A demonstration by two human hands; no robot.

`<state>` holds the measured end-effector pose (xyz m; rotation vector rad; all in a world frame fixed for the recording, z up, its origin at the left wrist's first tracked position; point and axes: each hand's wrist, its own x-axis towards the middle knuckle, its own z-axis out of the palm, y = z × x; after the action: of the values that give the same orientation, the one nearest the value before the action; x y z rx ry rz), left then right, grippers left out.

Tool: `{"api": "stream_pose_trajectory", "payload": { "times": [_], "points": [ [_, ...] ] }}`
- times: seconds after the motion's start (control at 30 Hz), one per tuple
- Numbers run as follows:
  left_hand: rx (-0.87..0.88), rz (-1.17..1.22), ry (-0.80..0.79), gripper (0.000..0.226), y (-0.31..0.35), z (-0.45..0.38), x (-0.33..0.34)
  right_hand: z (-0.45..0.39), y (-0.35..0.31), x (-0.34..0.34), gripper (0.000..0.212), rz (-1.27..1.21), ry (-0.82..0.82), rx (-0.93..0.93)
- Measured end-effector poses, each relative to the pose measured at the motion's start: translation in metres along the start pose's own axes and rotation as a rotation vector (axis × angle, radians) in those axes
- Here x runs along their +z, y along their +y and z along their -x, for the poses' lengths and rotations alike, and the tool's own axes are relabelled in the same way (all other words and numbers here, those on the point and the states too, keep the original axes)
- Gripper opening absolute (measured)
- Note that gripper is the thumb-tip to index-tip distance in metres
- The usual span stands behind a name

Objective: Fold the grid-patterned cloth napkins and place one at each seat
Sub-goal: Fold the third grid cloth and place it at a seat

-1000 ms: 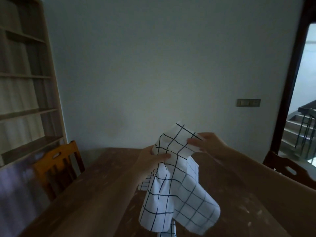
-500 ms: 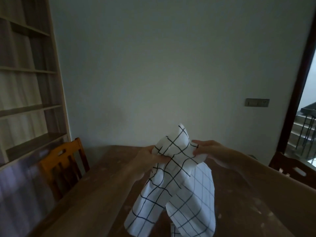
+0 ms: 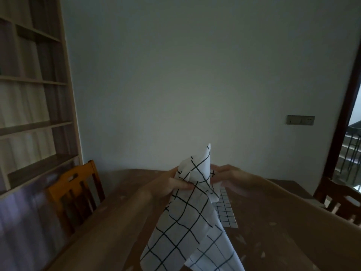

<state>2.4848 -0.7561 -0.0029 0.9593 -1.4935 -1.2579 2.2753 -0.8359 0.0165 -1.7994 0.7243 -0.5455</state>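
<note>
The head camera looks down at two bare arms over a wooden table (image 3: 273, 222). The left hand (image 3: 172, 184) is closed, pinching the top of a white grid-patterned napkin (image 3: 187, 222) between thumb and fingers. Just to its right, the right hand (image 3: 228, 178) pinches the same napkin near its raised corner. The napkin hangs in the air above the table, bunched at the top and loose below. I think the fold has not really begun. To do it well, the hands should slide apart along one edge until each holds a corner, so the cloth hangs flat. Then they can bring the corners together and line up the black lines. Laying it on the table would help to press it smooth. A second grid napkin (image 3: 226, 212) lies flat on the table, partly hidden behind the held one. The table top is brown with pale scuff marks. At the left stands a wooden shelf unit (image 3: 35, 94) and an orange wooden chair (image 3: 76, 188). A plain wall with a switch plate (image 3: 300, 120) is behind. At the right is a dark chair (image 3: 340, 200) and a doorway to stairs.
</note>
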Motion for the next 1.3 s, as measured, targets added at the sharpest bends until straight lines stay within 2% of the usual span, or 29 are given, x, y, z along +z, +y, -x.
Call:
{"api": "stream_pose_trajectory", "payload": {
  "times": [0.17, 0.2, 0.27, 0.37, 0.4, 0.5, 0.53, 0.63, 0.77, 0.87, 1.0, 1.13, 1.3],
  "points": [
    [-0.060, 0.037, 0.056, 0.030, 0.001, 0.002, -0.014, -0.018, -0.010, 0.008, 0.037, -0.016, -0.007, -0.028],
    [-0.058, 0.044, 0.075, 0.030, 0.000, 0.002, -0.017, -0.020, -0.011, 0.010, 0.028, 0.010, 0.016, -0.025],
    [-0.069, 0.046, 0.118, 0.033, -0.001, 0.006, -0.021, -0.025, -0.011, 0.010, 0.015, 0.103, 0.165, -0.021],
    [-0.114, -0.044, 0.176, 0.040, -0.002, 0.014, -0.026, -0.030, -0.011, 0.002, 0.025, 0.322, 0.330, -0.015],
    [-0.125, -0.050, 0.197, 0.042, -0.002, 0.017, -0.027, -0.030, -0.015, 0.000, 0.026, 0.396, 0.324, -0.012],
    [-0.165, 0.021, 0.252, 0.069, -0.002, 0.016, -0.032, -0.025, -0.028, -0.001, 0.041, 0.529, 0.264, -0.021],
    [-0.160, 0.018, 0.279, 0.069, 0.001, 0.016, -0.031, -0.024, -0.032, 0.001, 0.043, 0.548, 0.256, -0.026],
    [-0.096, -0.040, 0.253, 0.038, 0.004, 0.011, -0.027, -0.024, -0.039, 0.002, 0.043, 0.583, 0.249, -0.022],
    [0.005, -0.028, 0.373, 0.048, 0.000, 0.008, -0.035, -0.014, -0.045, -0.004, 0.036, 0.622, 0.228, -0.004],
    [0.028, 0.062, 0.478, 0.030, -0.005, 0.006, -0.050, -0.002, -0.039, -0.018, 0.043, 0.590, 0.225, 0.004],
    [0.053, -0.013, 0.498, 0.011, -0.002, 0.007, -0.054, 0.006, -0.037, -0.027, 0.028, 0.571, 0.287, -0.008],
    [-0.029, -0.077, 0.399, 0.010, 0.006, 0.008, -0.044, 0.007, -0.047, -0.027, 0.040, 0.604, 0.300, -0.043],
    [0.038, -0.046, 0.447, 0.016, 0.007, 0.002, -0.044, 0.013, -0.054, -0.034, 0.050, 0.656, 0.235, 0.008]
  ]
}}
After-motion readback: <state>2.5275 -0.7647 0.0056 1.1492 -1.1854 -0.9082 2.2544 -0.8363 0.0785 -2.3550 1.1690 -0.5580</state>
